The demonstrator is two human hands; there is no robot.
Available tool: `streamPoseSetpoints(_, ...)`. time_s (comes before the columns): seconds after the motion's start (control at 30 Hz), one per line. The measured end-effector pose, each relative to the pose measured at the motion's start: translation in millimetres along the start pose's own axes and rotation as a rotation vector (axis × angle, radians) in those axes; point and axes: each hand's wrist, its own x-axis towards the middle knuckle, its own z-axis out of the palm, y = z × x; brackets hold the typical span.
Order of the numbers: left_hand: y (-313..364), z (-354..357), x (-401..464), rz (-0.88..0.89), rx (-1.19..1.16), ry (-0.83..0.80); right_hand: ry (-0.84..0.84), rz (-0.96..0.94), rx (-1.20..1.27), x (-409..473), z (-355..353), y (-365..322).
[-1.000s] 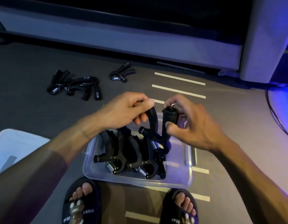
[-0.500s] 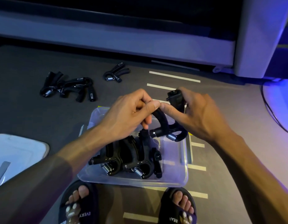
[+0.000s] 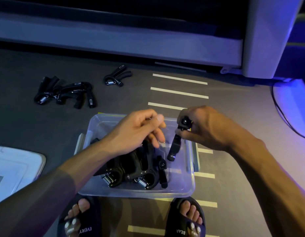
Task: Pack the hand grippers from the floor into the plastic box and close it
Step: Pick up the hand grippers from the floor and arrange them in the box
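The person crouches over a clear plastic box (image 3: 186,189) on the grey floor (image 3: 28,130). The right hand (image 3: 210,129) has its fingers curled tight round a black spring hand gripper (image 3: 175,144), held handle-down over the box's 2 o'clock corner, not yet resting with the others. The left hand (image 3: 139,132) hovers over the middle, fingers loosely bent, holding nothing that I can see. Two or three black grippers (image 3: 131,170) already stand packed along the box's 8 o'clock side. A heap of black grippers (image 3: 66,93) lies at 10 o'clock, a single one (image 3: 116,76) at 11. The translucent lid (image 3: 16,168) sits at 9 o'clock. So packing looks about half done; next the held gripper needs nesting beside the packed row, handles aligned.
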Motion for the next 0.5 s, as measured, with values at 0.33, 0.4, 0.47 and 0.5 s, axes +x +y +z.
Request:
streamPoseSetpoints(0.33, -24, -21, 3, 0.083, 0.194, 0.21, -0.331, -0.031, -0.232, 2, 56, -14)
streamPoseSetpoints(0.4, -29, -21, 3, 0.064, 0.187, 0.207, -0.335, -0.047, -0.269, 0, 69, -14)
streamPoseSetpoints(0.47, -31, -21, 2, 0.059, 0.185, 0.202, -0.314, -0.067, -0.326, -3, 80, -12)
streamPoseSetpoints(0.5, -32, -21, 2, 0.059, 0.184, 0.2, -0.305, -0.071, -0.356, -5, 84, -11)
